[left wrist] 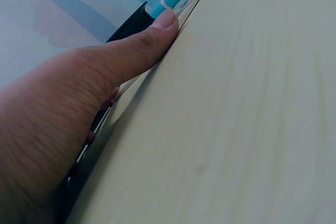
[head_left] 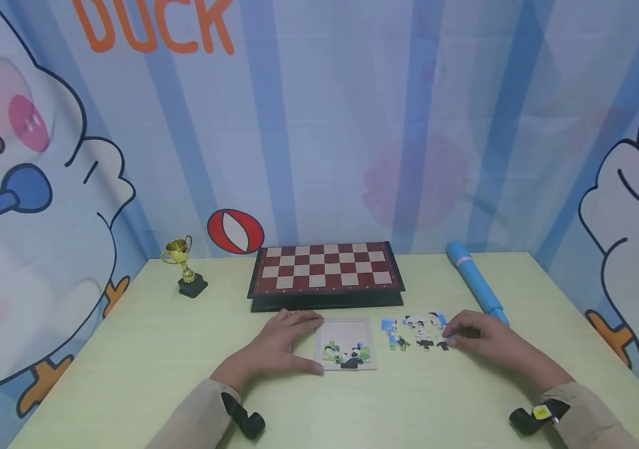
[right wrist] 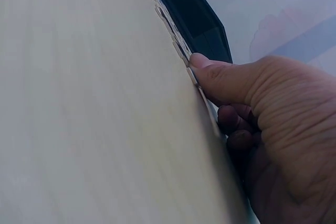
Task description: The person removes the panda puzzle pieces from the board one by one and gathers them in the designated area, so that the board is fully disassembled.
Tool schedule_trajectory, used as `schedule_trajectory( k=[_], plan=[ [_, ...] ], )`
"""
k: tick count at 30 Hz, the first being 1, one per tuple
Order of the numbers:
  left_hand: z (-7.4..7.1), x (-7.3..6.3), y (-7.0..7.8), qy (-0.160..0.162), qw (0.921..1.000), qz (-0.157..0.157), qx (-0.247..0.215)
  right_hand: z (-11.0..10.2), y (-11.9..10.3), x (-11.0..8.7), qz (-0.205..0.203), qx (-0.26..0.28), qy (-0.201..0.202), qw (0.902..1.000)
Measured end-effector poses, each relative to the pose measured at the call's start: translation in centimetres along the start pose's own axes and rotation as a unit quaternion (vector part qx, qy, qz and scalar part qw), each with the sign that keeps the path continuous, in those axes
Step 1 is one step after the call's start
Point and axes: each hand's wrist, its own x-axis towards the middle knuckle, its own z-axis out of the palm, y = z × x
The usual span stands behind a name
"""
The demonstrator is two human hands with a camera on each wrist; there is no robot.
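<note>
In the head view a square white puzzle tray lies on the table, with panda puzzle pieces along its near part. My left hand steadies the tray's left side, fingers spread at the far corner and thumb at the near one. Right of the tray, loose jigsaw pieces with panda and blue-sky prints lie in a cluster. At the cluster's right edge my right hand pinches a puzzle piece between thumb and forefinger; its fingers cover most of that piece. The right wrist view shows the thumb low against the pieces' edges.
Behind the tray stands a folded red-and-white chessboard. A small gold trophy is at the back left. A blue microphone-shaped object lies behind my right hand. A duck-print curtain hangs beyond the table's back edge.
</note>
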Motion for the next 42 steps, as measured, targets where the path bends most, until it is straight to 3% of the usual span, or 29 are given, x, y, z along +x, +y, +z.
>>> schedule_trajectory(
  k=[12, 22, 25, 32, 37, 42],
  plan=[
    [-0.3, 0.0, 0.3, -0.009, 0.9999, -0.005, -0.006, -0.1, 0.2, 0.0, 0.040, 0.005, 0.016, 0.9991],
    [-0.4, 0.1, 0.3, -0.006, 1.0000, -0.004, -0.001, 0.6, -2.8, 1.6, 0.016, -0.037, 0.054, 0.9978],
    [-0.3, 0.1, 0.3, -0.005, 1.0000, -0.005, -0.001, 1.6, -4.1, 2.9, -0.013, -0.031, 0.035, 0.9988],
    [0.0, 0.0, 0.3, -0.012, 0.9999, -0.010, 0.000, 5.7, -7.0, 6.2, -0.087, -0.003, -0.050, 0.9950],
    [-0.2, -0.1, 0.5, -0.011, 0.9999, -0.012, 0.001, 8.6, -9.2, 8.6, -0.092, -0.021, -0.109, 0.9895],
    [-0.3, 0.0, 0.4, -0.006, 0.9999, -0.007, 0.003, 10.0, -10.6, 10.3, -0.088, -0.061, -0.146, 0.9834]
  ],
)
